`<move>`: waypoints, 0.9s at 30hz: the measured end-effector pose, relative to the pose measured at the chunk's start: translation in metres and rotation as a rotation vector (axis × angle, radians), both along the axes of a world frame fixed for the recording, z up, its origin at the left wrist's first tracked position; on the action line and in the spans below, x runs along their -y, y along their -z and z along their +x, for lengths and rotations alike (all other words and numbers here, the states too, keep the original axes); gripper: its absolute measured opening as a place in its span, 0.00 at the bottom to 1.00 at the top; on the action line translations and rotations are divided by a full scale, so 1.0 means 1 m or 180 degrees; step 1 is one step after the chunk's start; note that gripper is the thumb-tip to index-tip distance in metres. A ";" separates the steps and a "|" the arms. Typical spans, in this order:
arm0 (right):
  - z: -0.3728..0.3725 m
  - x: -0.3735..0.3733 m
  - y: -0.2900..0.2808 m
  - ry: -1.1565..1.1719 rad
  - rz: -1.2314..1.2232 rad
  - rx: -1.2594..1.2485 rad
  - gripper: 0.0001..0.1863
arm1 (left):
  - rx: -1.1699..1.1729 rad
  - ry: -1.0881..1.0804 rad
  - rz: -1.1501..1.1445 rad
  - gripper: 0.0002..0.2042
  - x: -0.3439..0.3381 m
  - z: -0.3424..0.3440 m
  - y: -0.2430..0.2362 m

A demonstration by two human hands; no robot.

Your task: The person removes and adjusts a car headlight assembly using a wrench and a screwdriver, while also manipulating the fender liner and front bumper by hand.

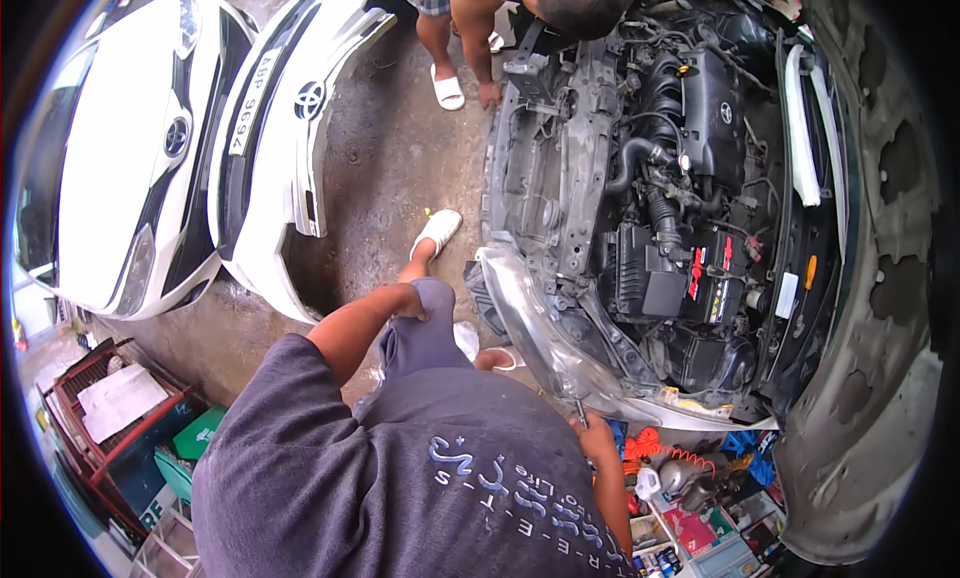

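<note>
Here, a slim metal tool point(580, 412) stands out from the right hand point(595, 439), its far end just beside the lower end of the clear headlight point(532, 316) at the car's front corner. The right hand is wrapped around the tool; the left hand point(407, 300) rests on the person's knee, and I cannot tell how its fingers lie. Beyond the headlight is the exposed engine bay, with a black engine cover point(712, 118) and a battery point(716, 278). Near the right hand lies an orange coiled hose point(662, 446). Further off, a co-worker's hand point(489, 95) reaches down by the car's stripped front, and a white bumper point(275, 128) sits before a white car point(115, 168).
</note>
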State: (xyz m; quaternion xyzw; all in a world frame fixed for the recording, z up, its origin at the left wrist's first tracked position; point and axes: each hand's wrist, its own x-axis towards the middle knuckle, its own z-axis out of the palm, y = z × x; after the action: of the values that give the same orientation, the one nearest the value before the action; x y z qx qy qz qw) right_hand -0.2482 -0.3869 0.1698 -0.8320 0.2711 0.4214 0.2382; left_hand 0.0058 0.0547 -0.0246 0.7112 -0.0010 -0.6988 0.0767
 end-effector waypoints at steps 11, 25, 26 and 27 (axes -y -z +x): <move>0.038 -0.001 -0.029 -0.0168 -0.0326 -0.0107 0.21 | 0.2106 -0.1313 -0.1644 0.25 0.109 0.192 -0.028; 0.074 0.004 -0.028 -0.0395 -0.0161 -0.0110 0.21 | 0.1796 -0.1474 -0.1155 0.21 0.077 0.143 0.004; 0.069 0.004 -0.027 -0.0370 -0.0168 -0.0124 0.21 | 0.1583 -0.1362 -0.0967 0.21 0.071 0.129 0.003; 0.064 0.007 -0.023 -0.0403 -0.0207 0.0014 0.21 | 0.1488 -0.0932 -0.0816 0.20 0.063 0.118 -0.003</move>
State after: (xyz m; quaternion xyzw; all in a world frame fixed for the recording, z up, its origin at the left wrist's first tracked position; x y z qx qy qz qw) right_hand -0.1847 -0.3939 0.1932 -0.8557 0.2309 0.4248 0.1846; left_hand 0.1234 -0.0081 -0.0218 0.8299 -0.0043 -0.4918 0.2634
